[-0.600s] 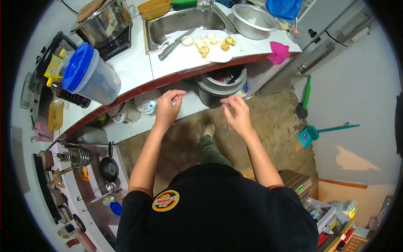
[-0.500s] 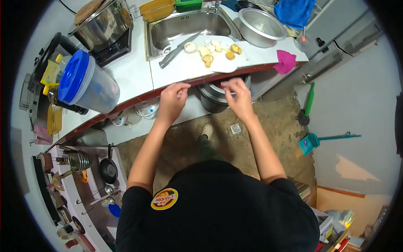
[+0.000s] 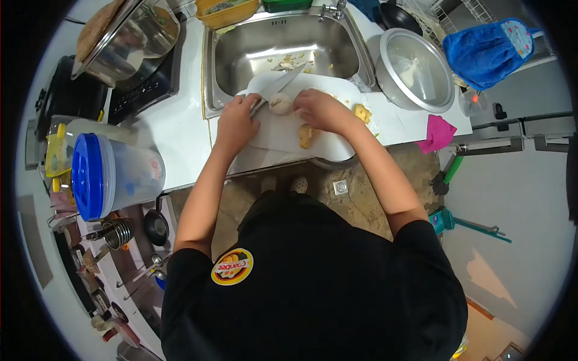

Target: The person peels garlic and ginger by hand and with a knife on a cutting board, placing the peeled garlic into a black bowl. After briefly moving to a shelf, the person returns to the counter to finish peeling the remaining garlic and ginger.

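On the white cutting board [image 3: 274,135] lies a knife [image 3: 288,79], its blade pointing toward the sink. My left hand [image 3: 238,123] has its fingers closed around the knife's grey handle. Right of the blade sits a round whitish bulb [image 3: 279,103] that looks like garlic. My right hand [image 3: 324,112] is beside the bulb, fingers curled down at the board; they hide what is under them. Yellowish pieces that look like ginger lie near my right hand, one piece [image 3: 307,136] below it and another piece [image 3: 362,114] to its right.
Behind the board is a steel sink [image 3: 241,51] with scraps inside. A metal pot [image 3: 415,71] stands right of it, near a pink cloth [image 3: 438,133]. At left are a blue-lidded container [image 3: 123,177] and a large pot [image 3: 129,45] on a black stove [image 3: 144,84].
Both hands have moved forward from the counter's front edge onto the board. My left hand has taken hold of the knife handle; my right hand has come down beside the bulb.
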A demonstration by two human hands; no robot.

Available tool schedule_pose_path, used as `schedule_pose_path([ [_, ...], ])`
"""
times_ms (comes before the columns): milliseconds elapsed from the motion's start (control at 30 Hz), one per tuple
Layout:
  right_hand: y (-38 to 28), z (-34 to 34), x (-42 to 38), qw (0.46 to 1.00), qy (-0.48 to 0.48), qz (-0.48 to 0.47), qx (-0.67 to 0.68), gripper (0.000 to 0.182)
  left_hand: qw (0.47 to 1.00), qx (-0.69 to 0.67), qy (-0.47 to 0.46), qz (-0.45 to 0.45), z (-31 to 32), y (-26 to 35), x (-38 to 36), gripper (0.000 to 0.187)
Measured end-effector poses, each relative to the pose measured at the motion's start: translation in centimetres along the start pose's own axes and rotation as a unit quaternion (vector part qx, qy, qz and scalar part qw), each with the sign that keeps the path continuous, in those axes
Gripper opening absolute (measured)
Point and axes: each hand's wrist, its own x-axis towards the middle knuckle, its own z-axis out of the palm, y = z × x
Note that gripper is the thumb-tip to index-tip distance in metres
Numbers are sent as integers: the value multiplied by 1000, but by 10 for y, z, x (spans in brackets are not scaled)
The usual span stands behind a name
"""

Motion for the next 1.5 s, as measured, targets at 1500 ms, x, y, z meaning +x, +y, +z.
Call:
schedule_pose_path([
  [1500,-63,36,-29,888,410,165,127,22,959,-150,-239,-11,-81,38,-76,54],
])
